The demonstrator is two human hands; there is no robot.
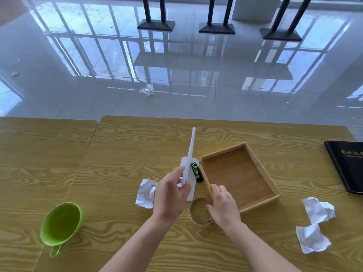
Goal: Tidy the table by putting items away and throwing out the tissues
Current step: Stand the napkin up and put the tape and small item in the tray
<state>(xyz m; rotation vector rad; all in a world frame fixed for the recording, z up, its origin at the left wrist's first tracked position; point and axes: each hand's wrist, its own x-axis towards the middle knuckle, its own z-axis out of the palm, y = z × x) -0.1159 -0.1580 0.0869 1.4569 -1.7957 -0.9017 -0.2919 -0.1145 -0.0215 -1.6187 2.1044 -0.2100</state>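
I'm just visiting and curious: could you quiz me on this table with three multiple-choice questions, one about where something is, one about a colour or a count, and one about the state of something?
1. Where does the green cup stand?
A. inside the wooden tray
B. on the table's left part
C. on the black folder

2. How many crumpled tissues lie on the table?
A. two
B. five
C. none

3. What is in the wooden tray?
A. the tape roll
B. a tissue
C. nothing

Answers:
1 B, the cup sits far left of the left hand, away from the tray.
2 A, one tissue by the left hand, one tissue at the right.
3 C, the tray's bare bottom shows; the tape roll lies outside it under the right hand.
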